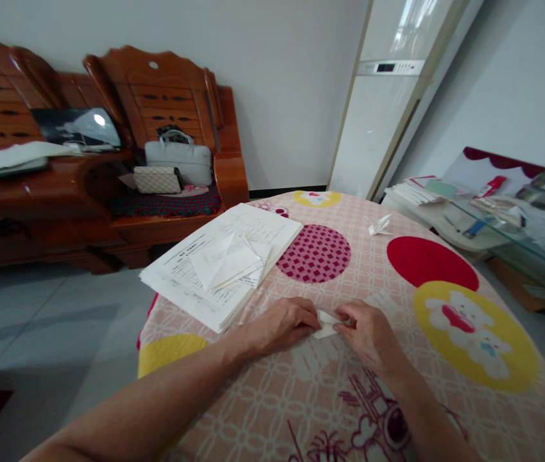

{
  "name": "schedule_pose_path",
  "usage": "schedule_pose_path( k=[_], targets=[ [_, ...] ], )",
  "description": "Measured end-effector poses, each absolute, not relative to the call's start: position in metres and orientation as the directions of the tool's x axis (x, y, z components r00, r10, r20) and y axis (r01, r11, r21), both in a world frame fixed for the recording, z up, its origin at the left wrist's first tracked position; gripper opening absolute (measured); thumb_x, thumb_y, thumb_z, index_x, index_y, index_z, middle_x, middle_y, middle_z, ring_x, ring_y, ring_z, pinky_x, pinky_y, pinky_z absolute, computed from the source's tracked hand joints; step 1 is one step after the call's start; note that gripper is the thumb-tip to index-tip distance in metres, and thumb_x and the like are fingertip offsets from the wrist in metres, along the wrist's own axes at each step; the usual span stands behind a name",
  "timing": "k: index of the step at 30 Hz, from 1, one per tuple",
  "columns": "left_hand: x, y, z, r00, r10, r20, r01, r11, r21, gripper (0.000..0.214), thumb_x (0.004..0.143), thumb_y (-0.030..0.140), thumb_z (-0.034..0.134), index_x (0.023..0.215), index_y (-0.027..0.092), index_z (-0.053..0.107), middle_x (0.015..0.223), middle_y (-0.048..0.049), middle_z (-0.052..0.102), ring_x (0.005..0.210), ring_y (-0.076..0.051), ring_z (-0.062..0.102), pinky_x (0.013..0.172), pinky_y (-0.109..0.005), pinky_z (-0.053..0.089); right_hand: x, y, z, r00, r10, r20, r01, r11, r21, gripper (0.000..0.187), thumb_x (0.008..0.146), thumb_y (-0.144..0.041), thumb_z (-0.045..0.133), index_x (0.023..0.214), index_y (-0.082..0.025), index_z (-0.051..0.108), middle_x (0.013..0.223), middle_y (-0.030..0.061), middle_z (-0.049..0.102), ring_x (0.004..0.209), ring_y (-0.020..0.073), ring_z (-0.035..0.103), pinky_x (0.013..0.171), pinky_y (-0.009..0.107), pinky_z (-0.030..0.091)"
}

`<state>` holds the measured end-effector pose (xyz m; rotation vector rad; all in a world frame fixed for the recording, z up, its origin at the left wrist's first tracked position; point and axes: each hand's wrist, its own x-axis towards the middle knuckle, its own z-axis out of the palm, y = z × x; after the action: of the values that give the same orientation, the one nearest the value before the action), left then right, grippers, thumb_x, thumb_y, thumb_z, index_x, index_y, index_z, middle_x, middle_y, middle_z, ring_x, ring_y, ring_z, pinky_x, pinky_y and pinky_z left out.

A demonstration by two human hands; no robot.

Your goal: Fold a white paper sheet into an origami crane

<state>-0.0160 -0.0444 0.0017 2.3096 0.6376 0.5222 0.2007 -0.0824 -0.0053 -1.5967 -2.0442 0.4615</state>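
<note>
Between my two hands, low over the patterned tablecloth point(253, 401), is a small folded piece of white paper point(326, 325). My left hand point(294, 323) has its fingers closed on the paper's left edge. On the opposite side, my right hand point(366, 330) pinches the right edge between thumb and fingers. Part of the paper is hidden behind the fingertips. Beyond my left hand lies a stack of printed sheets point(180, 269), with several cut white paper pieces point(226, 260) on top. A folded white paper figure point(379, 224) rests near the far side of the table.
Wooden chairs point(156, 83) stand at the back left, one holding a grey bag point(180, 160) and a small quilted purse point(157, 180). A tall white cabinet-like unit point(373, 115) is against the wall. At right, a glass-edged side table point(508, 240) carries papers and clutter.
</note>
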Motion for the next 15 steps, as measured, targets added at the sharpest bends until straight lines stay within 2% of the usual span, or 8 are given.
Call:
schedule_pose_path(
  k=[3,7,12,15],
  targets=[
    [-0.010,-0.045,-0.003,0.753,0.633,0.178,0.368,-0.630,0.684,0.016,0.085,0.017,0.057,0.087,0.017,0.073,0.087,-0.0057,0.067,0.081,-0.015,0.061,0.073,-0.023,0.044,0.198,-0.082,-0.002,-0.214,0.959,0.187,0.824,0.280,-0.493,0.010,0.076,-0.011,0.061,0.076,-0.018,0.069,0.078,0.0047,0.066,0.072,0.0172,0.060,0.066,0.026,0.043],
    [-0.005,-0.048,-0.006,0.689,0.706,0.166,0.438,-0.588,0.680,0.010,0.079,0.018,0.065,0.086,0.017,0.071,0.086,-0.0034,0.065,0.080,-0.015,0.059,0.070,-0.022,0.042,0.197,-0.081,0.000,-0.218,0.960,0.175,0.804,0.279,-0.525,0.017,0.081,-0.010,0.056,0.072,-0.017,0.070,0.077,0.0057,0.066,0.073,0.0176,0.061,0.068,0.027,0.043],
    [-0.003,-0.049,-0.006,0.629,0.771,0.105,0.484,-0.493,0.723,0.027,0.075,0.019,0.069,0.102,0.016,0.067,0.085,-0.0030,0.066,0.077,-0.015,0.059,0.070,-0.023,0.043,0.201,-0.077,-0.001,-0.194,0.966,0.173,0.767,0.259,-0.587,0.020,0.082,-0.013,0.054,0.072,-0.016,0.071,0.075,0.0067,0.068,0.072,0.0184,0.062,0.068,0.028,0.044],
    [-0.003,-0.049,-0.006,0.635,0.766,0.102,0.481,-0.495,0.724,0.033,0.074,0.018,0.069,0.107,0.015,0.067,0.089,-0.0038,0.065,0.078,-0.015,0.058,0.070,-0.023,0.044,0.202,-0.075,-0.003,-0.163,0.972,0.170,0.756,0.234,-0.612,0.019,0.080,-0.013,0.054,0.074,-0.016,0.072,0.076,0.0076,0.069,0.072,0.0191,0.062,0.069,0.029,0.044]
  ],
)
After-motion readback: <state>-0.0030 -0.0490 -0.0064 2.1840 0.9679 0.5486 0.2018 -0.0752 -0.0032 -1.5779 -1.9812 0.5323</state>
